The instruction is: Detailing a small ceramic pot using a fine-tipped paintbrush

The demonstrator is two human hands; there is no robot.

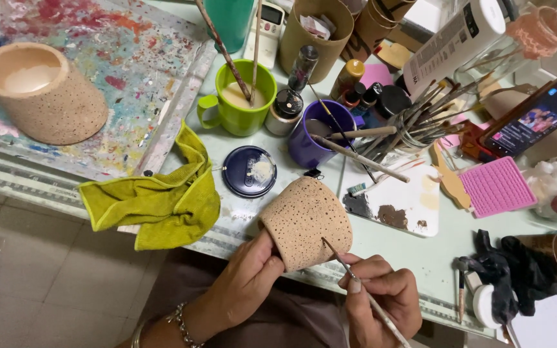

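Head view: both hands on a speckled pot at the table edge

Left hand (247, 274) is curled round the near end of the speckled clay pot (305, 222), thumb against its side, holding it tilted over the table edge (420, 303). Right hand (381, 299) pinches a thin brush (362, 290), its tip touching the pot's lower side. Just left of the left hand hangs a green cloth (156, 203); beyond the pot lies a dark blue lid (249, 171), and right of it a paint-smeared palette (398, 203). Open floor lies left of the hands. The pot is tan, rough, pitted with dark dots.
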